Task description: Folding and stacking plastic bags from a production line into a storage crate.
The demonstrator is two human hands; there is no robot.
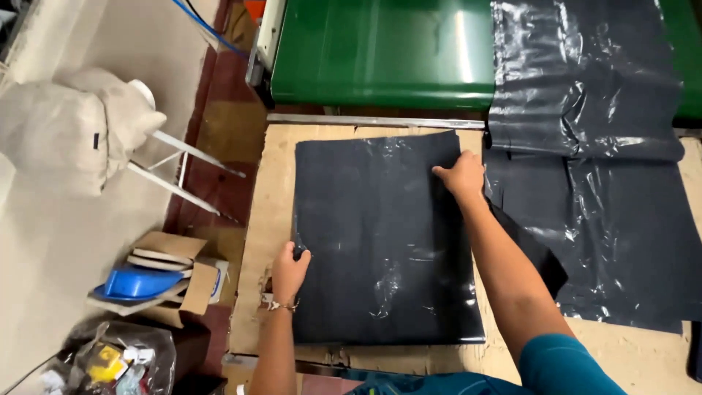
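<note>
2 hands point(289, 272) point(462, 175), 2 dark plastic sheets point(384, 241) point(592, 146), 1 cardboard box point(191, 281), 1 green machine point(380, 51), 1 white sack point(66, 132).

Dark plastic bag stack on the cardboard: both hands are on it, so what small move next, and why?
Probably slide the right hand outward to smooth the square stack of dark grey plastic bags. The left hand pins its left edge, the right rests near the top right corner, and shiny wrinkles show in the top sheet. The stack lies flat on the brown cardboard sheet.

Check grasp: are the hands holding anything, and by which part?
The left hand pinches the left edge of the black plastic sheet stack. The right hand presses flat near its upper right edge, not gripping.
</note>
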